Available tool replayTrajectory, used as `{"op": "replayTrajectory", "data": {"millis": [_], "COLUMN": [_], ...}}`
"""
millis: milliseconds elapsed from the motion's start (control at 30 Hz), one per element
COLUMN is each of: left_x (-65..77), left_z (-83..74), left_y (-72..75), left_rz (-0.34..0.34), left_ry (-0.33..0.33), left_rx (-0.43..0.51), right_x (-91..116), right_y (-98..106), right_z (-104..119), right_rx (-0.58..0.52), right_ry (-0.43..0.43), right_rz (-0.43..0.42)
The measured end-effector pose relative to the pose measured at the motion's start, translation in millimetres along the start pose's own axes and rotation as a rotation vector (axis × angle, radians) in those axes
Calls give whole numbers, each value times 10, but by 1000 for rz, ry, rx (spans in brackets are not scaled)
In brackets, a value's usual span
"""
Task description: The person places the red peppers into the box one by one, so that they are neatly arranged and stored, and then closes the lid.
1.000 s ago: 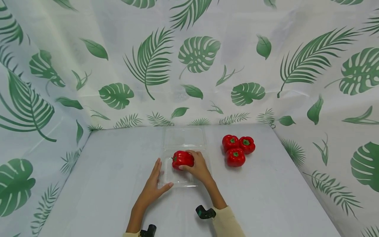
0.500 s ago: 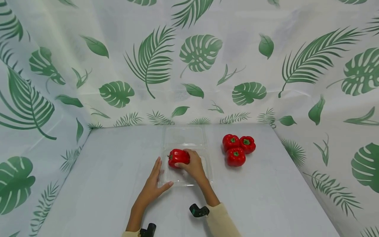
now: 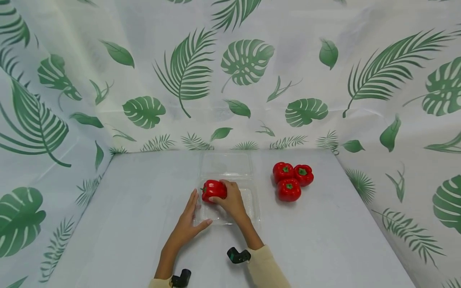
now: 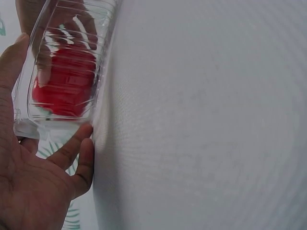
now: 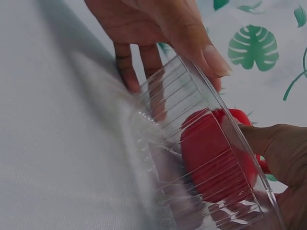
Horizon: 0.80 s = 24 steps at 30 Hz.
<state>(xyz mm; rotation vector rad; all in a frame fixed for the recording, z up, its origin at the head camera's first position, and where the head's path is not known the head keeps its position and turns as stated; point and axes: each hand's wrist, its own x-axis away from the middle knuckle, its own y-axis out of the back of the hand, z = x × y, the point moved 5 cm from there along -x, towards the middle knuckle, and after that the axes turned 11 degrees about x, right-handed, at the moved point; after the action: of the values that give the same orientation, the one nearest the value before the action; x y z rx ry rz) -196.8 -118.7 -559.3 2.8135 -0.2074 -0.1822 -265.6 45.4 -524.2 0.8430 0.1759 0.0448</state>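
My right hand (image 3: 233,203) grips a red bell pepper (image 3: 212,191) from its right side, inside the left part of a clear plastic clamshell box (image 3: 249,208). The pepper lies on its side, its green stem pointing left. Along the box's left side rests my left hand (image 3: 185,229), with fingers straight and thumb spread toward the front edge. In the left wrist view, the pepper (image 4: 67,79) shows through the ribbed wall. The right wrist view has the pepper (image 5: 216,160) behind the clear wall too, with the left hand (image 5: 158,24) touching the box's far end.
Right of the box, three more red bell peppers (image 3: 289,190) stand in a tight cluster, stems up. The box's clear lid (image 3: 226,163) lies folded back behind it. A leaf-printed cloth (image 3: 252,92) hangs behind and beside the white table (image 3: 331,232).
My right hand has moved left with the bell pepper, bringing it close to the box's left wall. The left hand stays at the box's side. The three other peppers remain in place.
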Motion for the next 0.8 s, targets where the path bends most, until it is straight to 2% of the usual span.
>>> {"op": "replayTrajectory", "data": {"millis": [500,800], "left_x": [-11,-20], "left_z": [-30,-15], "left_y": [5,-3], "left_rz": [2,-7], "left_ry": [-6,-23], "left_rx": [-11,4], "right_x": [21,30], "right_y": [23,42], "right_z": [-29,-60], "right_rx": [36,43], "right_ry": [4,24], "right_rz": [51,37]}}
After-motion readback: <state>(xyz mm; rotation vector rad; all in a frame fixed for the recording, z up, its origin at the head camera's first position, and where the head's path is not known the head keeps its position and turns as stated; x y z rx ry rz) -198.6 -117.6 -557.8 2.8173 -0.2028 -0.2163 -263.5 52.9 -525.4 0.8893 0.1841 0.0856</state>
